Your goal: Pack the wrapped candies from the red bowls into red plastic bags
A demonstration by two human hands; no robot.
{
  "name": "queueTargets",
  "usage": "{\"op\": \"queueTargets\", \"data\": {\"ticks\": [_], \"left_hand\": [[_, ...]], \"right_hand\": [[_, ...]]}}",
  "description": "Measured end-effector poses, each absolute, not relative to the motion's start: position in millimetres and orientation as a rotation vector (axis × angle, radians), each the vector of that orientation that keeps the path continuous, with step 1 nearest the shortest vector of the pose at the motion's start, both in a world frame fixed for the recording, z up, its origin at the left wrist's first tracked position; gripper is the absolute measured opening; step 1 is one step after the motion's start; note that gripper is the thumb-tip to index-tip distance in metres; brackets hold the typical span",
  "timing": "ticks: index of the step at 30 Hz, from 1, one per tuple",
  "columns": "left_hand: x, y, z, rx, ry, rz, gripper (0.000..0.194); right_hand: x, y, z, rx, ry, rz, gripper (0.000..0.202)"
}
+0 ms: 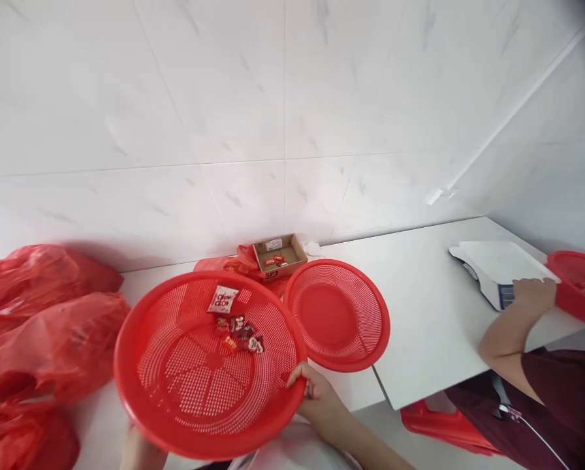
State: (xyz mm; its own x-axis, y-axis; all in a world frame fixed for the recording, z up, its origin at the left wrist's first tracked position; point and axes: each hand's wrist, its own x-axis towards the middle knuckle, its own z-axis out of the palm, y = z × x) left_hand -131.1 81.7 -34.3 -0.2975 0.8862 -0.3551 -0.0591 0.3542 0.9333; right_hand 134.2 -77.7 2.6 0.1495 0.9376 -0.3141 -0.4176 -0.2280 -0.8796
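A large red plastic sieve basket (pixel 204 418) is held up in front of me, tilted toward me. My right hand (pixel 316 398) is closed on its right rim, thumb on the inside. At the lower left edge, my left hand (pixel 143 450) holds the basket from below; its fingers are mostly hidden behind the rim. Inside lie several small wrapped candies (pixel 241 336), bunched on the upper right slope, and a white square packet (pixel 222 299) with red print. Just right and behind stands a second red sieve basket (pixel 326 316) with nothing in it.
Red plastic bags (pixel 52 346) fill the left side. A small cardboard box (pixel 283 258) with a few candies sits by the wall. To the right, a co-worker's hand (pixel 535 294) rests at a white scale (pixel 503 261), beside another red basket (pixel 579 287). A red stool (pixel 444 424) stands below.
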Motion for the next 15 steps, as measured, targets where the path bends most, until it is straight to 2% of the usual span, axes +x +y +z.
{"op": "queueTargets", "data": {"ticks": [10,15], "left_hand": [[-112.7,57.4,-39.2,0.373,1.467,1.031,0.019],[-101.6,50.1,-48.8,0.613,1.502,0.954,0.032]], "right_hand": [[169.1,-107.7,-16.1,-1.644,-0.819,1.072,0.01],[206.9,-125.8,-45.3,-1.858,-0.726,0.866,0.019]]}}
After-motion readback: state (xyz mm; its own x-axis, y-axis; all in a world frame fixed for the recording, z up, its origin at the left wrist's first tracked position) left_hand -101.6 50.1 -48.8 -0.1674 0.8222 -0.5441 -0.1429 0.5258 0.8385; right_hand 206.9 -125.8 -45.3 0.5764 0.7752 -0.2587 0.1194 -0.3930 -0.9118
